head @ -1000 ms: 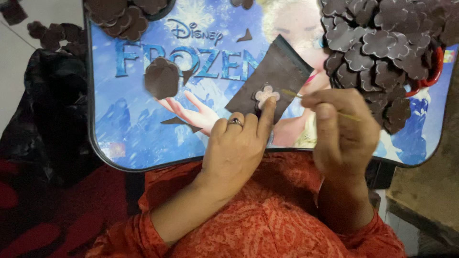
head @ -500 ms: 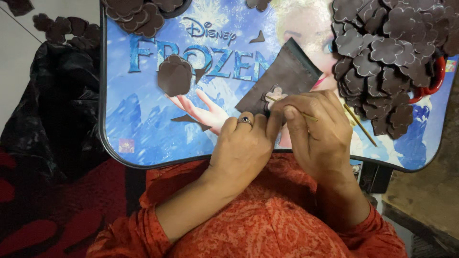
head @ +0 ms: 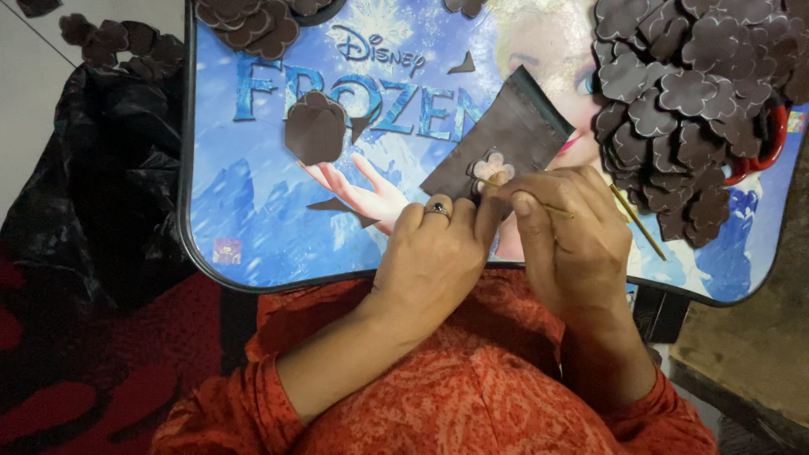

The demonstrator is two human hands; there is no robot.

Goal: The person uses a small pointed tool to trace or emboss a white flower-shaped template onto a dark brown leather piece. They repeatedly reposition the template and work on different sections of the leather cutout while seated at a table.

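From the head camera, looking straight down, a blue picture-printed lap table with a dark rim [head: 195, 211] sits across the person's knees, over an orange patterned garment [head: 472, 388].

The left hand [head: 434, 253], a dark-stoned ring on one finger, rests near the table's near edge. Its fingers are bent and its fingertips press down on the near end of a dark brown rectangular sheet [head: 506, 135], which lies tilted, running from the near edge toward the table's middle. A small pale flower-shaped template [head: 493, 166] lies on that sheet, just beyond the fingertips of both hands.

The right hand [head: 573, 232] is closed in a pinch around a thin yellowish stick-like pencil [head: 628, 215]. The tip of the pencil touches the edge of the pale template, and its shaft runs back across the hand toward the table's right near corner.

A large heap of dark brown flower-shaped cut-outs [head: 683, 101] fills the far right corner, partly covering a red ring-shaped object [head: 771, 139] at the right edge. A single dark brown flower cut-out [head: 316, 126] lies alone left of the table's middle, with small brown scraps near it. A smaller pile of brown cut-outs [head: 253, 25] sits at the far edge toward the left.

Off the table's left edge, a crumpled black plastic bag [head: 101, 185] lies on the floor, with more brown pieces [head: 118, 46] beyond it.
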